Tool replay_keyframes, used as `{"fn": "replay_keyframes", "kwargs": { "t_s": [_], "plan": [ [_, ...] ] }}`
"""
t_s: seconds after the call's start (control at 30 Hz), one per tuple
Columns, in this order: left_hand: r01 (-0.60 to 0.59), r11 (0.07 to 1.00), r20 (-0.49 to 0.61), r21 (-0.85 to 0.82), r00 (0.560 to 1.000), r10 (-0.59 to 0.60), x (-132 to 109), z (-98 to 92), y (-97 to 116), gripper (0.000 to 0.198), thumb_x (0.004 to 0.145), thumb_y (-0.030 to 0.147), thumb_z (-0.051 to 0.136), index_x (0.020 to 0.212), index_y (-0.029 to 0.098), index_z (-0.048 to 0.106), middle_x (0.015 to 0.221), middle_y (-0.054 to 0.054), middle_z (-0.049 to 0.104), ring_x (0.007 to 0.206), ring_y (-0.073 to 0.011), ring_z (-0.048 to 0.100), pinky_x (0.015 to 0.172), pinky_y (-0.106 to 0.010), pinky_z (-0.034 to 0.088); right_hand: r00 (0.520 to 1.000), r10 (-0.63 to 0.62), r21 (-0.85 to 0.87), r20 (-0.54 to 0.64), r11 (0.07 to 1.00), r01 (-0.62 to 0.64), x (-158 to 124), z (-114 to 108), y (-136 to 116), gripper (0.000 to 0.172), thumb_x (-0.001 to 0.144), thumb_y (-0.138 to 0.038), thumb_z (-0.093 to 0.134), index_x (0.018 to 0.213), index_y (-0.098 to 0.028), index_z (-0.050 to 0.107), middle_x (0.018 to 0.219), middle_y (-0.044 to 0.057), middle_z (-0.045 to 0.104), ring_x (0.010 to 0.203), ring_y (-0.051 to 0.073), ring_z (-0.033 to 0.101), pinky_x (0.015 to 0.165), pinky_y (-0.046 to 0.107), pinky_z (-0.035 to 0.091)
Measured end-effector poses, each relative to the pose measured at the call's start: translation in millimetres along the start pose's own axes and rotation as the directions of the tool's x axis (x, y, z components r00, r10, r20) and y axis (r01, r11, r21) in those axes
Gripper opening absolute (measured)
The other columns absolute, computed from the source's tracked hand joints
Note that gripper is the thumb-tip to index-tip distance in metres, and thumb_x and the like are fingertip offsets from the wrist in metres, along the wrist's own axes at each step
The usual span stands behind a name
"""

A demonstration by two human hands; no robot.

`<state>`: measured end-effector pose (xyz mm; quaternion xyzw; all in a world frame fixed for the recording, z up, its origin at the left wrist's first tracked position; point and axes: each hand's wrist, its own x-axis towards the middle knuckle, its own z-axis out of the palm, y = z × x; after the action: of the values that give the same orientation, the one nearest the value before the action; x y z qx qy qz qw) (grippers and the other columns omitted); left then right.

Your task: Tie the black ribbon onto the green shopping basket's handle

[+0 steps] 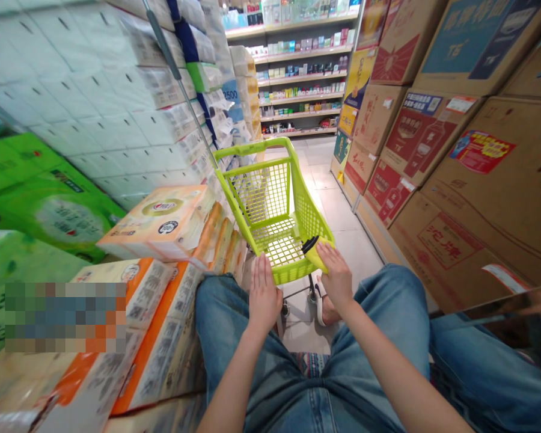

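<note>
Straight ahead, just past both hands: lime-green shopping cart [293, 274] on the tiled floor [356, 240]. Long axis runs away from the body, far end with its handle [252, 148] angled somewhat left.

Left hand [265, 294] at the cart's near left corner: fingers straight and side by side, tips touching the rim, no clasp visible. Right hand [336, 273] at the near right corner: fingers bent over a yellow cloth [316, 257] with a black end, which appears to rest against the rim. Hands apart, near edge of cart between them. Cloth lies with the right hand; for the near edge, neither hand is clearly closer.

Counts, left to right:
- Green packs [72, 210]: at least two, partly hidden.
- White wrapped packs [90, 96]: stacked rows, too many to count.
- Orange-and-white tissue packs [157, 210]: several, overlapping; exact number unclear.
- Grey pole [163, 42]: one, its lower end meeting the cart's left side; cannot tell if attached.
- Hands: two, one left, one right.
- Cart: one; two casters [285, 310] show below.
- Shelving [304, 75] beyond: six tiers in view.
- Yellow cloth: one.
- Cardboard cartons [469, 240]: at least ten, stacked.
</note>
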<state>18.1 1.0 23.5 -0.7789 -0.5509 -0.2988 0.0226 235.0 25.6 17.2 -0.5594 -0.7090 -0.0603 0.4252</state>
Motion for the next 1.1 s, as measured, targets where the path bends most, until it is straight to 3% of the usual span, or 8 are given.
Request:
{"fn": "replay_keyframes", "kwargs": {
  "t_s": [0.17, 0.27, 0.37, 0.53, 0.7, 0.8, 0.93, 1.1],
  "plan": [
    [-0.047, 0.998, -0.027, -0.031, 0.999, 0.046, -1.4, 1.6, -3.4, 0.092, 0.08, 0.002, 0.05, 0.159, 0.012, 0.002, 0.162, -0.023, 0.024, 0.153, -0.0322, 0.016, 0.12, -0.058, 0.03, 0.985, -0.116, 0.115, 0.129, 0.988, 0.101, -7.6, 30.0, -77.8, 0.079, 0.067, 0.005, 0.038, 0.141, -0.015, 0.055, 0.142, 0.008, 0.06, 0.136, 0.021, 0.052, 0.117, 0.045, 0.041],
    [-0.089, 0.996, -0.035, -0.028, 0.996, 0.088, -2.3, 2.7, -6.2, 0.086, 0.085, 0.005, 0.049, 0.159, 0.012, 0.005, 0.161, -0.025, 0.027, 0.153, -0.0337, 0.018, 0.118, -0.059, 0.033, 0.982, -0.141, 0.161, 0.129, 0.98, 0.12, -8.0, 35.9, -91.8, 0.077, 0.072, 0.004, 0.039, 0.146, -0.016, 0.05, 0.142, 0.01, 0.059, 0.136, 0.021, 0.052, 0.116, 0.045, 0.042],
    [-0.089, 0.996, -0.028, -0.009, 0.996, 0.088, -2.3, 2.4, -6.4, 0.086, 0.085, 0.005, 0.05, 0.159, 0.011, 0.006, 0.161, -0.025, 0.026, 0.153, -0.0349, 0.016, 0.117, -0.06, 0.033, 0.947, -0.28, 0.21, 0.16, 0.947, 0.244, -3.7, 27.2, -74.3, 0.078, 0.074, 0.004, 0.037, 0.149, -0.016, 0.044, 0.145, 0.01, 0.057, 0.139, 0.019, 0.048, 0.116, 0.045, 0.042],
    [-0.021, 1.0, 0.008, 0.008, 1.0, 0.02, -0.9, -1.5, -1.8, 0.094, 0.079, 0.002, 0.05, 0.159, 0.011, -0.001, 0.164, -0.022, 0.022, 0.154, -0.0319, 0.013, 0.121, -0.056, 0.029, 0.835, -0.491, 0.309, 0.246, 0.857, 0.413, 8.7, -0.4, -15.1, 0.081, 0.075, 0.005, 0.034, 0.152, -0.02, 0.038, 0.149, 0.007, 0.053, 0.142, 0.015, 0.043, 0.117, 0.043, 0.041],
    [-0.002, 1.0, 0.018, 0.003, 1.0, 0.002, 0.8, -3.1, 0.8, 0.099, 0.077, 0.002, 0.05, 0.158, 0.013, -0.006, 0.165, -0.02, 0.02, 0.154, -0.0311, 0.011, 0.122, -0.055, 0.028, 0.924, -0.352, 0.243, 0.152, 0.919, 0.31, 12.2, -18.1, 44.8, 0.078, 0.076, 0.002, 0.038, 0.15, -0.024, 0.044, 0.146, 0.007, 0.056, 0.14, 0.018, 0.047, 0.117, 0.048, 0.04],
    [-0.004, 1.0, 0.014, -0.003, 1.0, 0.004, 0.8, -1.7, 0.0, 0.1, 0.077, 0.002, 0.05, 0.158, 0.013, -0.006, 0.165, -0.02, 0.02, 0.154, -0.0312, 0.012, 0.121, -0.055, 0.028, 0.979, -0.185, 0.179, 0.083, 0.969, 0.168, 9.1, -19.3, 53.4, 0.078, 0.072, 0.002, 0.037, 0.145, -0.023, 0.051, 0.143, 0.006, 0.059, 0.139, 0.019, 0.048, 0.118, 0.05, 0.039],
    [-0.009, 1.0, 0.002, -0.021, 1.0, 0.009, -0.3, 0.4, -1.6, 0.099, 0.077, 0.002, 0.051, 0.159, 0.014, -0.004, 0.165, -0.02, 0.02, 0.154, -0.0317, 0.013, 0.121, -0.057, 0.028, 0.999, 0.016, 0.09, 0.029, 0.996, -0.018, 2.7, -2.9, 4.4, 0.08, 0.067, 0.004, 0.038, 0.142, -0.018, 0.054, 0.142, 0.009, 0.06, 0.138, 0.02, 0.049, 0.119, 0.048, 0.038],
    [-0.039, 0.997, -0.017, -0.068, 0.999, 0.038, -2.1, 2.2, -4.8, 0.092, 0.081, 0.003, 0.05, 0.159, 0.012, 0.002, 0.164, -0.022, 0.021, 0.154, -0.0329, 0.014, 0.12, -0.059, 0.029, 0.979, -0.084, 0.121, 0.188, 0.991, 0.062, -3.9, 27.2, -83.8, 0.08, 0.067, 0.006, 0.038, 0.143, -0.014, 0.052, 0.145, 0.01, 0.057, 0.138, 0.021, 0.049, 0.118, 0.045, 0.04]
  ]
}}
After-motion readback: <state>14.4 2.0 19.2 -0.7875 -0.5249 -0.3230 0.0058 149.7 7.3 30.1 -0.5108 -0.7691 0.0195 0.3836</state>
